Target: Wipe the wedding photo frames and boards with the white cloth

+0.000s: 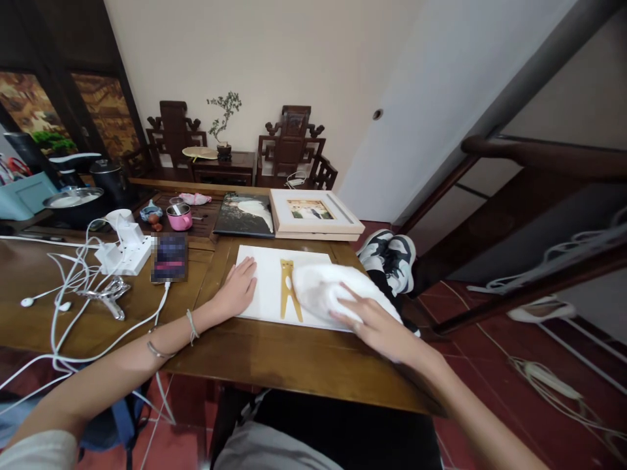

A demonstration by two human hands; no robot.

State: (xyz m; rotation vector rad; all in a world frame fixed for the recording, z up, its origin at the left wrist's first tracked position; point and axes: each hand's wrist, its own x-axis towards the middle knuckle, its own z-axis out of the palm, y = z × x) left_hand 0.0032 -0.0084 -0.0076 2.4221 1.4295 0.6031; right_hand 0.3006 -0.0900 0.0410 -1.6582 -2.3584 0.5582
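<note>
A white flat board (267, 277) lies on the wooden table (274, 356) in front of me. My left hand (238, 287) rests flat on the board's left edge, fingers stretched out. My right hand (377, 326) presses on a crumpled white cloth (328, 290) that covers the board's right part, fingers curved over it. Between the hands a tan wooden clip-shaped piece (289, 290) lies on the board.
Behind the board lie a pale wooden picture frame (313, 214) and a dark photo print (245, 214). To the left are a phone (169, 258), a white power strip (125, 251) with tangled cables, a pink cup (179, 217) and a metal clip (110, 294). Shoes (392, 251) lie right.
</note>
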